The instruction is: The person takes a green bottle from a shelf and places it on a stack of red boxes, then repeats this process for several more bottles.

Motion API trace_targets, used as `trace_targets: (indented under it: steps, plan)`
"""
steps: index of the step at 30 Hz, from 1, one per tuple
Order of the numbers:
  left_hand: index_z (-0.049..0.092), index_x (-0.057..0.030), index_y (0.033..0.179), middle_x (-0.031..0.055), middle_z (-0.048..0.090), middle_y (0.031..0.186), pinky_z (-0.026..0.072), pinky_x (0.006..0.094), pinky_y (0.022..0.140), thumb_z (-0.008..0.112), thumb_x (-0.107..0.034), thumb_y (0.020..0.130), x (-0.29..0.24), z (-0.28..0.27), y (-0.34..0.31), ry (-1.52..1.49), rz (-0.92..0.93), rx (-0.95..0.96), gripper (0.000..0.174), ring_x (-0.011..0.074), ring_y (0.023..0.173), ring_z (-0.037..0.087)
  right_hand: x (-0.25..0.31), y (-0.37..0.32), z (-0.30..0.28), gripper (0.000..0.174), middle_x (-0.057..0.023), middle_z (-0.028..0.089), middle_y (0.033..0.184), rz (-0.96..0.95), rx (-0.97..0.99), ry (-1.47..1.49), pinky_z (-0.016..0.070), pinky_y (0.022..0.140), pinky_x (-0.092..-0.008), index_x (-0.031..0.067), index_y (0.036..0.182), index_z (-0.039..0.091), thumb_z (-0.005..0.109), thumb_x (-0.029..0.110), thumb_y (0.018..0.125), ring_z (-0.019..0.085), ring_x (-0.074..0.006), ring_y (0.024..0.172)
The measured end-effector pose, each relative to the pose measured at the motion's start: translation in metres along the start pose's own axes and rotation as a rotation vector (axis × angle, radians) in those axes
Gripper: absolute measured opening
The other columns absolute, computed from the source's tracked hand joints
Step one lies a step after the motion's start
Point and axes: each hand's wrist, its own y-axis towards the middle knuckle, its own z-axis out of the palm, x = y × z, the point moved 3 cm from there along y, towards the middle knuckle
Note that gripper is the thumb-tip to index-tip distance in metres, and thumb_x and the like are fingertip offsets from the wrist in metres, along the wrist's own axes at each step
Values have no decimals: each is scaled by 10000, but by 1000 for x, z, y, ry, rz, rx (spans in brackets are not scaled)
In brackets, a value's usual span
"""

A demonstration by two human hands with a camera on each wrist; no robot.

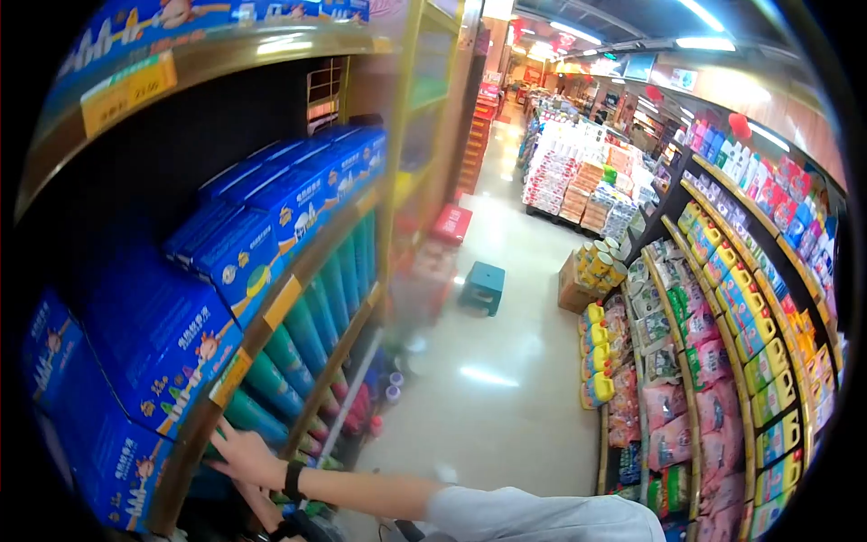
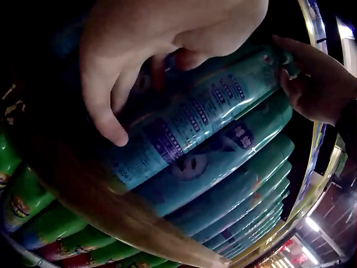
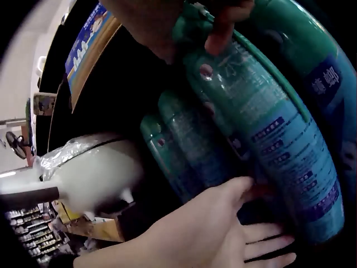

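Supermarket shelving fills the left of the head view, and the teal can (image 2: 212, 111) lies on its side on the low shelf (image 2: 111, 206) at the lower left, first in a row of like cans (image 1: 298, 352) that runs back along the board. Both hands are on this can. The left hand (image 2: 162, 50) holds its lower half, thumb pressed on the printed label and fingers reaching round the far side. In the right wrist view those fingers lie fairly straight under the can's base, at the bottom of the frame. The right hand (image 2: 318, 84) grips the capped top end at the right edge of the left wrist view, fingers bent over the cap. So the can spans the gap between the two hands and rests against the next can beside it. A black band (image 1: 293, 479) sits on the right wrist, and a white sleeve (image 1: 542, 517) follows along the bottom edge.

Below the shelf's wooden lip lie green cans (image 2: 39, 223). Above the row, blue boxes (image 1: 271, 217) crowd the next shelves, with a yellow price tag (image 1: 126, 90) at the upper left. The pale floor (image 1: 488, 397) runs up the centre past a teal stool (image 1: 483, 287). Curved racks of packets (image 1: 713, 361) fill the right side, with yellow bottles (image 1: 596, 361) at their near end.
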Motion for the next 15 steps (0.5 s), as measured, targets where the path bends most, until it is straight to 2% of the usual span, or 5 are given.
trace_targets:
  steps: [6, 10, 12, 13, 15]
  plan:
    - [305, -27, 1446, 179, 544, 1309, 517, 384, 865, 508, -356, 985, -20, 14, -7, -63, -56, 44, 602, 259, 1086, 591, 5, -7, -4, 776, -227, 346, 1481, 40, 86, 113, 540, 625, -416, 47, 1413, 350, 749, 234, 774, 642, -388, 777]
    - [341, -25, 1421, 171, 549, 1305, 519, 380, 868, 521, -334, 980, -35, 26, -10, -127, -85, 96, 568, 252, 1089, 592, 10, -36, -12, 774, -194, 395, 1408, -158, 151, 336, 505, 775, -421, 57, 1422, 347, 738, 141, 760, 582, -405, 981]
    - [359, -24, 1408, 167, 552, 1303, 519, 378, 870, 527, -323, 977, -43, 32, -15, -178, -112, 124, 551, 249, 1090, 593, 19, -44, -36, 705, -167, 438, 1414, -282, 144, 467, 506, 799, -407, 72, 1401, 405, 747, 132, 788, 595, -363, 1079]
    - [368, -23, 1402, 166, 554, 1302, 520, 377, 871, 531, -318, 976, -47, 37, -18, -204, -126, 142, 543, 247, 1091, 593, 17, -51, -39, 590, -167, 475, 1414, -245, 248, 468, 474, 968, -417, 129, 1391, 475, 708, 282, 871, 513, -341, 1249]
    - [387, -22, 1390, 162, 557, 1300, 521, 375, 873, 537, -307, 973, -57, 47, -24, -272, -156, 183, 527, 243, 1092, 594, 23, -52, -60, 535, -157, 492, 1400, -361, 199, 535, 483, 949, -421, 104, 1367, 489, 691, 217, 885, 538, -355, 1214]
